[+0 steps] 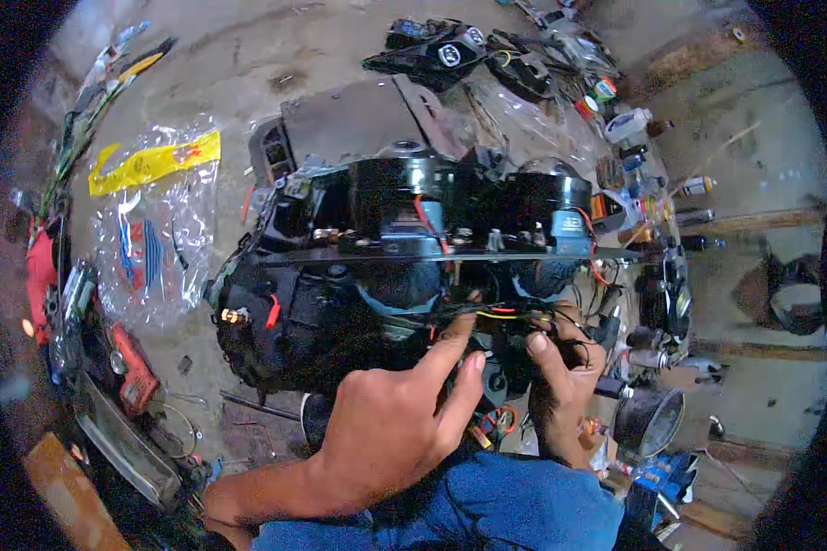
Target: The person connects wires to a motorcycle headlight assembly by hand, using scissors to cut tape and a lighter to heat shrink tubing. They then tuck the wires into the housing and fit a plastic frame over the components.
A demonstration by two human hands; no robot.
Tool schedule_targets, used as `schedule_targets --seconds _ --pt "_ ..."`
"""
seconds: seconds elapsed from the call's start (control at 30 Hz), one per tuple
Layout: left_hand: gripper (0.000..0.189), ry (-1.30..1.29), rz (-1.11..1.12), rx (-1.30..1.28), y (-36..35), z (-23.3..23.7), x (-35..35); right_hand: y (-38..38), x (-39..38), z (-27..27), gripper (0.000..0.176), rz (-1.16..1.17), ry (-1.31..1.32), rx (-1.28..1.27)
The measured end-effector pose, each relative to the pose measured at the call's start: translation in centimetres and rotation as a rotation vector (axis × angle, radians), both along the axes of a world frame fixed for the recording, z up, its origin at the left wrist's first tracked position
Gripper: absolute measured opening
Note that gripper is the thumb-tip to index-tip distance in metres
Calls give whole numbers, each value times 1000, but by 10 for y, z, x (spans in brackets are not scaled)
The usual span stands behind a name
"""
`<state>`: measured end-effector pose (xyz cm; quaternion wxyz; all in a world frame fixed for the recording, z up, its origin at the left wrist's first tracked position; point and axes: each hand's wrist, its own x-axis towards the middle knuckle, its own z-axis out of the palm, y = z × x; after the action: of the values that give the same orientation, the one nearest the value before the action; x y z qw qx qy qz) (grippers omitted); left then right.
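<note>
A bundle of thin wires (501,311), black with red and yellow strands, runs between my hands in front of a large black assembly (285,335). My left hand (395,418) reaches in from the left, its index finger at the bundle's left part and the thumb apart lower down. The fingertips seem to hold the bundle, partly hidden by it. At the bundle's right end, my right hand (565,381) pinches the wires between thumb and fingers. The assembly bears two shiny round black housings (547,188) with light-blue labels (572,230) and red leads.
A clear plastic bag (156,230) with a yellow strip lies on the floor at left, above a red tool (132,367) and a metal tray (119,445). Black lamp parts (450,53) lie at the back. Bottles and cans (648,358) crowd the right side.
</note>
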<state>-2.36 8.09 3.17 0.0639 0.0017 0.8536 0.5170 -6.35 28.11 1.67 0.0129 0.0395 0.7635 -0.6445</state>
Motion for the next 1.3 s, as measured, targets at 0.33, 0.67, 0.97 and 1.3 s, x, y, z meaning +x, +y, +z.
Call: schedule_targets --seconds 0.33,0.67,0.97,1.3 --pt "53 -456 142 780 19 1 -2 1 -5 -1 18 24 -12 -130" --pt "42 -63 100 197 15 -6 -6 1 -9 4 18 69 -8 -98" --pt "46 -418 128 703 14 -2 -9 0 -9 6 17 61 -45 -97" --pt "39 -390 180 662 19 4 -13 -4 -7 0 20 -12 21 -134"
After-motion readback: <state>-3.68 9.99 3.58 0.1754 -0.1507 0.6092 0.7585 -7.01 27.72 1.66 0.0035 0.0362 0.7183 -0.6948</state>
